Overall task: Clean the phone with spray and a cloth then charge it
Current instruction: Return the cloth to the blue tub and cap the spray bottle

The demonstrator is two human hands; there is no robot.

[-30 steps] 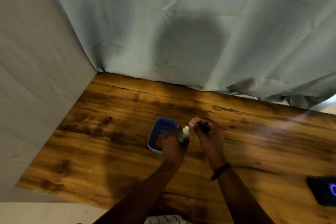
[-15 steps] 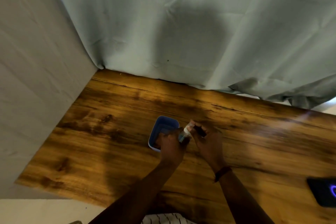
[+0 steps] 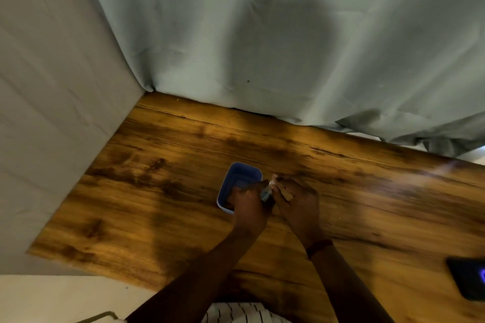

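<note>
Two hands meet mid-tabletop (image 3: 162,207) on glossy streaked wood. By the rounded blue plastic tub (image 3: 237,178), the left hand (image 3: 248,208) grips a small spray bottle (image 3: 266,193); the right hand's (image 3: 299,202) fingers pinch its pale cap. A dark slab phone (image 3: 468,279) lies at the right edge.

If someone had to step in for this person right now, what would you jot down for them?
Left hand: wrapped around a small spray bottle, held over the wooden table.
Right hand: fingertips at the bottle's white top; whether it is capping or uncapping cannot be told.
Blue box: open, just behind the left hand.
Phone: dark, lying at the table's right edge, untouched.
No cloth or charger in view.
Done: bottle picked up. Left: spray, wipe the phone, charge it.
</note>
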